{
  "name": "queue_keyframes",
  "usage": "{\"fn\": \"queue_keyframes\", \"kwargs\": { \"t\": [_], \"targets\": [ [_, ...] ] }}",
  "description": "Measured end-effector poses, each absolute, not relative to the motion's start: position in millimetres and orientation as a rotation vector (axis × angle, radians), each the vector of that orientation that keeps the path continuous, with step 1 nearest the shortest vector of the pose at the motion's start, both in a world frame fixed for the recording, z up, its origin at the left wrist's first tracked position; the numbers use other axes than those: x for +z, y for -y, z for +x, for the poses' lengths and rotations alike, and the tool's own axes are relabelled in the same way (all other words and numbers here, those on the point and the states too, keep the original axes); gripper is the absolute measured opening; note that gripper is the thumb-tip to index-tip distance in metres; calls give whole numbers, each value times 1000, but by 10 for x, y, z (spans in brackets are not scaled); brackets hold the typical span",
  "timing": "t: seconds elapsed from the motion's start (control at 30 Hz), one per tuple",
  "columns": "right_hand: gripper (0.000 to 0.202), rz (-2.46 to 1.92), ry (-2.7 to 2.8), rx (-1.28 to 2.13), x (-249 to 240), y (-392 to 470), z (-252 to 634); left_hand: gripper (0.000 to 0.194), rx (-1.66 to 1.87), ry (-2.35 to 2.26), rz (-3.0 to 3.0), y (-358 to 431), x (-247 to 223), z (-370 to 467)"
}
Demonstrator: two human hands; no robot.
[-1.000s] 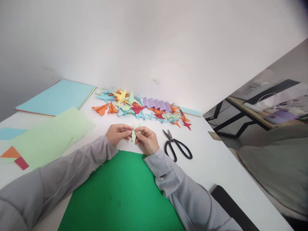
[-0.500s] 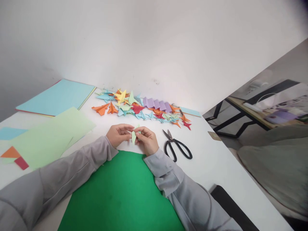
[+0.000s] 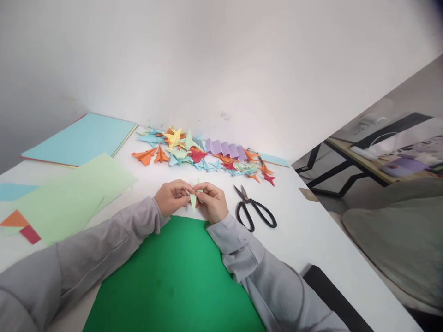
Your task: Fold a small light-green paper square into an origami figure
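Between my two hands is a small folded piece of light green paper (image 3: 193,203), its pointed end hanging toward the green sheet. My left hand (image 3: 172,197) pinches it from the left with thumb and fingers. From the other side, my right hand (image 3: 212,201) grips it between thumb and forefinger. The fingertips of both hands nearly meet and hide the middle of the fold. Just below lies a large dark green sheet (image 3: 176,276). Black-handled scissors (image 3: 249,207) rest to the right of my right hand, blades slightly apart.
Colourful folded paper figures (image 3: 173,138) and a purple pleated strip (image 3: 224,148) lie along the wall. Blue sheets (image 3: 83,138) are stacked at the back left, with light green sheets (image 3: 69,203) and orange and red scraps nearer. A black flat object (image 3: 332,295) lies front right.
My left hand has moved slightly right and now pinches the green paper. The paper's lower point looks narrower and tilts a little differently. My right hand stays nearly in place.
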State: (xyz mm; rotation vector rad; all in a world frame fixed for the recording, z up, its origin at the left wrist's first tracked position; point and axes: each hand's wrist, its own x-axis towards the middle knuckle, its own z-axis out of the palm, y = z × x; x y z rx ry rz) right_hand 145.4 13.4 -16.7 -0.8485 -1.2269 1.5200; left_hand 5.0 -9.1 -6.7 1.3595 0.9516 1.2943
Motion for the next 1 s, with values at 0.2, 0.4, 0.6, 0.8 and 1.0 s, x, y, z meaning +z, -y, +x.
{"fn": "queue_keyframes", "kwargs": {
  "t": [0.2, 0.4, 0.6, 0.8, 1.0],
  "targets": [
    [8, -853, 1206, 1506, -174, -128, 1446, 17, 1309, -921, 1456, 78, -112, 40],
    [7, -860, 1197, 1504, -157, -129, 1449, 14, 1323, -967, 1424, 85, -98, 56],
    [8, -861, 1200, 1495, -179, -138, 1463, 12, 1330, -989, 1348, 82, -86, 68],
    [7, -866, 1217, 1455, -192, -142, 1462, 13, 1318, -1019, 1350, 93, -74, 76],
    [7, -862, 1223, 1448, -188, -146, 1461, 11, 1314, -1019, 1377, 98, -82, 72]
  ]
}}
